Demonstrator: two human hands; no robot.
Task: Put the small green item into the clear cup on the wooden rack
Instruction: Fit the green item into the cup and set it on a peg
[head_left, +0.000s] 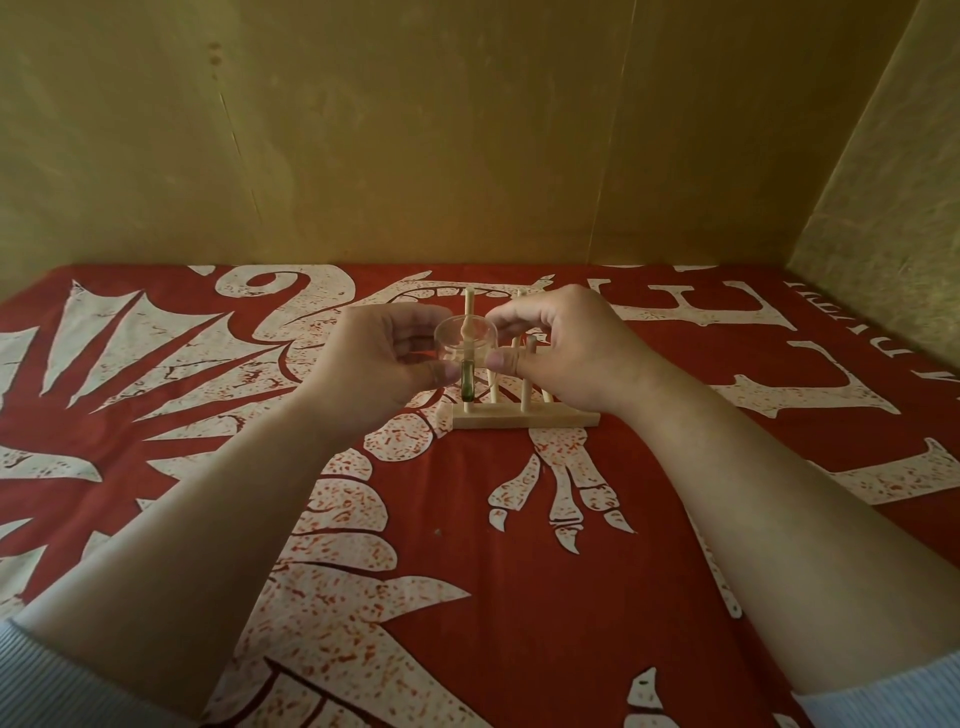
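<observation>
- a red cloth (467, 519) with a white print covers the surface, and yellow-brown walls (415, 130) close the far and right sides.
- the wooden rack (524, 417) stands mid-cloth, pegs upright.
- the left hand (379, 358) and right hand (566, 348) pinch the clear cup (464, 340) from either side above the rack's left end.
- the small green item (467, 383) stands upright, long axis vertical, at the cup's near wall; whether it is inside, i cannot tell.

The red cloth (467, 519) under my arms carries large white block letters near its right edge, turned sideways to me and partly cut off. I make out shapes like an "E" and an "L" but no whole word. A line of small white print runs along the far right corner, too small to read. Nothing else bears lettering.
</observation>
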